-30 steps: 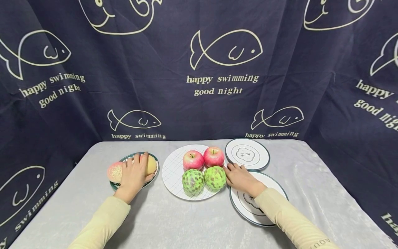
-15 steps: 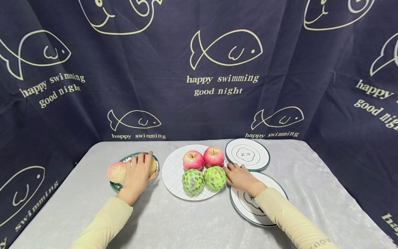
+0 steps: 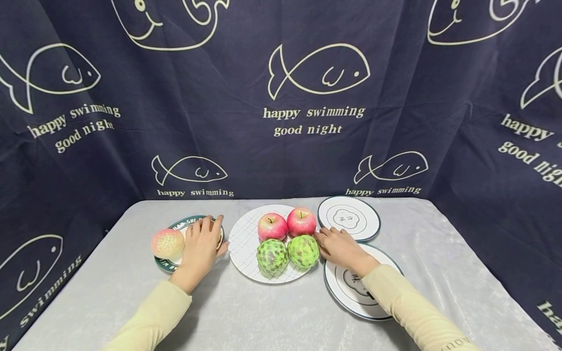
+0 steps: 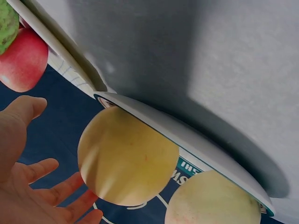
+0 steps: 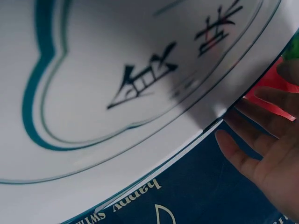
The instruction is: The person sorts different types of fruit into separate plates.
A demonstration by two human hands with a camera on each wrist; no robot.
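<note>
My left hand (image 3: 202, 248) hovers over a small green-rimmed plate (image 3: 188, 220) on the left, fingers spread. Of the two peaches there, one (image 3: 168, 243) shows beside the hand. The other peach (image 4: 128, 158), yellowish, is mostly hidden by the hand in the head view; in the left wrist view the fingertips (image 4: 84, 198) come right up to its side. My right hand (image 3: 340, 251) lies with loosely extended fingers at the right edge of a white grid-patterned plate (image 3: 243, 248), next to a green custard apple (image 3: 304, 251). Its wrist is over a dark-rimmed plate (image 3: 351, 304).
Another custard apple (image 3: 272, 256) and two red apples, one left (image 3: 272, 226) and one right (image 3: 301, 222), share the grid-patterned plate. A second dark-rimmed plate (image 3: 349, 217) stands at the back right. A navy fish-print curtain (image 3: 246, 146) surrounds the grey-covered table (image 3: 263, 317).
My left hand has shifted rightward over the small plate and its thumb has spread outward, uncovering more of the left peach. The right hand has stayed almost still.
</note>
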